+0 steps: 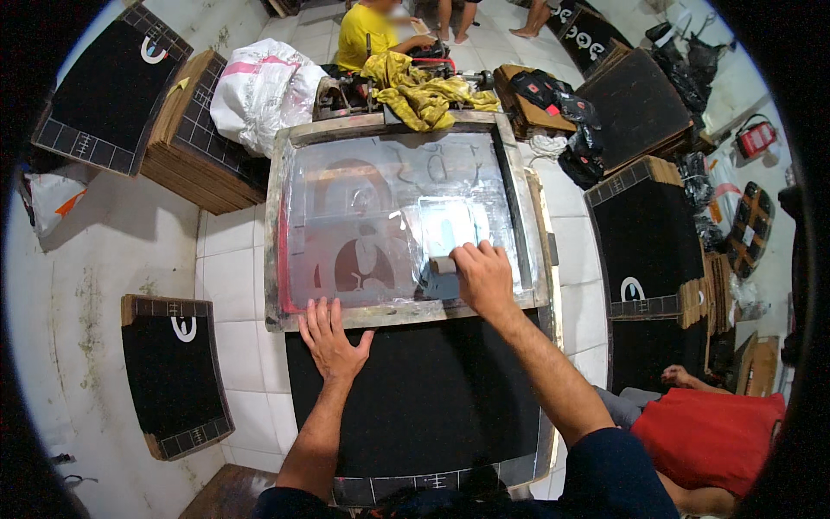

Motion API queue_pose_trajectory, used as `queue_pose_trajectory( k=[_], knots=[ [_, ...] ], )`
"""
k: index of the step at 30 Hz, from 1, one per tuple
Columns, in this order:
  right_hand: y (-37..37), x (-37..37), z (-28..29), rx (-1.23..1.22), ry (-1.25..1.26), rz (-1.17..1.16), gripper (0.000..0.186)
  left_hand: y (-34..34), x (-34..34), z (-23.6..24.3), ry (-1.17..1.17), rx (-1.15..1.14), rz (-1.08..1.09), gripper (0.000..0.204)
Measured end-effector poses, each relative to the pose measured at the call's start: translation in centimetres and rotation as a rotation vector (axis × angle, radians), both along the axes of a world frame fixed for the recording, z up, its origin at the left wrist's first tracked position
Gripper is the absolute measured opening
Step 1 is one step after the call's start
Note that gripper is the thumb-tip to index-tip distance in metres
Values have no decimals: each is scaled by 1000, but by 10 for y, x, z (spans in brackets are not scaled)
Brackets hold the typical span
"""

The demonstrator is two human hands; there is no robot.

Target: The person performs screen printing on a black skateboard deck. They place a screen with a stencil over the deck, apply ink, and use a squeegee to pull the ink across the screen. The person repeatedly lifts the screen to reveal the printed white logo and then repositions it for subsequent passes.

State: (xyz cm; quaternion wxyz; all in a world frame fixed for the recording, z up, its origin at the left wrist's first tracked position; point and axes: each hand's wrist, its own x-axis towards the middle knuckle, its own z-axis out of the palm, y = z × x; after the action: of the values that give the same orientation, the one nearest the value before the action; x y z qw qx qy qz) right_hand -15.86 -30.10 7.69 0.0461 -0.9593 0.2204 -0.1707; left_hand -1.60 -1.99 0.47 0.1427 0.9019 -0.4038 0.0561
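A silk-screen frame [415, 317] lies in front of me over a board covered in black fabric [432, 398]. Its grey translucent mesh [363, 227] carries darker curved shapes. My left hand [331, 342] has its fingers spread, and their tips rest on the near rail, left of the middle. Toward the right of the mesh, my right hand [486, 278] is closed round a squeegee with a pale handle [443, 264]. Blue ink [442, 285] shows just below the squeegee, near the front rail. The squeegee's blade edge is mostly hidden.
Black printed boards stand at left [177, 372] and right [648, 233]. Stacked boards [194, 147] and a white sack [264, 91] are at back left. A yellow cloth [419, 91] drapes beyond the frame. A person in red [709, 437] is close on my right; one in yellow [365, 36] sits beyond.
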Motion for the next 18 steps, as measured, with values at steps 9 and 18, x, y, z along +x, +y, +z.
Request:
queue_pose_trajectory(
  k=[9,18],
  knots=[
    [-89,89,-20,-29,-4,-168,30,-2,0,2,-9,-67,-24,93],
    [31,-24,-1,-11,68,-62,21,-3,7,7,-117,-186,-70,82]
  ],
)
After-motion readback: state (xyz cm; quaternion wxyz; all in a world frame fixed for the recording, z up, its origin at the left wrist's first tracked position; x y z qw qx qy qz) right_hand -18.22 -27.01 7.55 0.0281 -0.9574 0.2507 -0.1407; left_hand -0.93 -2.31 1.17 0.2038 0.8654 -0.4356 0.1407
